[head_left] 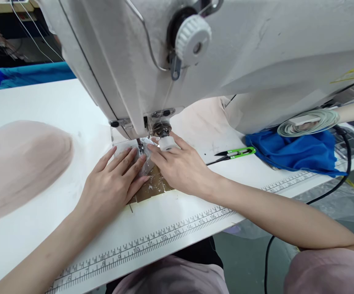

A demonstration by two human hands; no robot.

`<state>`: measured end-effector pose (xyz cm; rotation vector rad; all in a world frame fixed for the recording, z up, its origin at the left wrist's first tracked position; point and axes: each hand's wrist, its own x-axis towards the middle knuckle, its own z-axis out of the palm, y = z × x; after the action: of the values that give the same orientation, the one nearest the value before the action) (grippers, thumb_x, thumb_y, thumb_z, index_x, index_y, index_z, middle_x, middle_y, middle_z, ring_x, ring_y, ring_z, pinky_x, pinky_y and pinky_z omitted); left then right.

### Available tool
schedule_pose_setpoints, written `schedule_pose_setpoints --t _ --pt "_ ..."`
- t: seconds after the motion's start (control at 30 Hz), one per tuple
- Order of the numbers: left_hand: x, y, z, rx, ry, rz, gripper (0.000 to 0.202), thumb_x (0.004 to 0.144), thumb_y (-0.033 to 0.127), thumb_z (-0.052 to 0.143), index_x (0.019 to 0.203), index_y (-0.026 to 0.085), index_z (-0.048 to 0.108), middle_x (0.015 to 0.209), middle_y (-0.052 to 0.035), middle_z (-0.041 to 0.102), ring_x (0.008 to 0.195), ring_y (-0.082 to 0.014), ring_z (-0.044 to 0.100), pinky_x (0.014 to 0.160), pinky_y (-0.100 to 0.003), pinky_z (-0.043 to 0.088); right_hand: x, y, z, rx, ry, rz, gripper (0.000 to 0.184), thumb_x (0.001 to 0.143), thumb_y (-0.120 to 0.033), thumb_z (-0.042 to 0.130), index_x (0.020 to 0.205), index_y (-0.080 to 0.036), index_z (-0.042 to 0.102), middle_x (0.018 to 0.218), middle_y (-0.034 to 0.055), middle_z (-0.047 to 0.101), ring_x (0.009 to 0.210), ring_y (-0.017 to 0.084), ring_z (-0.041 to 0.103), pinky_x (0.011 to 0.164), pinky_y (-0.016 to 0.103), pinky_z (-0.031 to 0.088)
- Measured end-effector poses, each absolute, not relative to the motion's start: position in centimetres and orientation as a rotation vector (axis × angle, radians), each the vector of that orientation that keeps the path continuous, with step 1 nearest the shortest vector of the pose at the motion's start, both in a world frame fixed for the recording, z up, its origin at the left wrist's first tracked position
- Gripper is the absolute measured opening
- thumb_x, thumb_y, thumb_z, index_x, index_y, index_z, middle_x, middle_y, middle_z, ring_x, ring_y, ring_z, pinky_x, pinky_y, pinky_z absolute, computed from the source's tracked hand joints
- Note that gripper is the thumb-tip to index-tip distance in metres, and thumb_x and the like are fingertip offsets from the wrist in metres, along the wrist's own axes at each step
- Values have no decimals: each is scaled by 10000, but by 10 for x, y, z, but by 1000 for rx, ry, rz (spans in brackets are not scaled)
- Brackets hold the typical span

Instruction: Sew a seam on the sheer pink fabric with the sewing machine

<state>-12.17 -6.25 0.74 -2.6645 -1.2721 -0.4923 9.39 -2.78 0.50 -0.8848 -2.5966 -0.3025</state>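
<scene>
My left hand (pixel 112 183) lies flat, fingers stretched out, pressing a small pale piece of fabric (pixel 123 148) onto the bed of a white sewing machine (pixel 177 53) just left of the needle (pixel 140 146). My right hand (pixel 180 165) rests on the other side of the needle, fingers extended along the fabric under the presser foot, beside a white bobbin-like part (pixel 166 143). Brown taped patches (pixel 152 185) on the table show between the two hands.
A pile of sheer beige fabric (pixel 20 163) lies at the left on the white table (pixel 42 102). Green thread snips (pixel 236 153) lie to the right of my hand, with blue cloth (pixel 299 151) and a roll of tape (pixel 308 121) beyond. A ruler scale (pixel 164 237) runs along the table's front edge.
</scene>
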Motion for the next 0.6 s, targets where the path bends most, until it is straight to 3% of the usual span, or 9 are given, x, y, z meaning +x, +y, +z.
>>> schedule_pose_setpoints --t 0.6 --pt "-120 -64 11 -2589 -1192 -444 449 999 390 466 1309 92 594 1285 -179 653 1227 -307 607 1150 -541 352 92 -29 6 -898 -2595 -265 329 888 -22 431 1155 -65 618 1059 114 750 1260 236 562 1149 474 337"
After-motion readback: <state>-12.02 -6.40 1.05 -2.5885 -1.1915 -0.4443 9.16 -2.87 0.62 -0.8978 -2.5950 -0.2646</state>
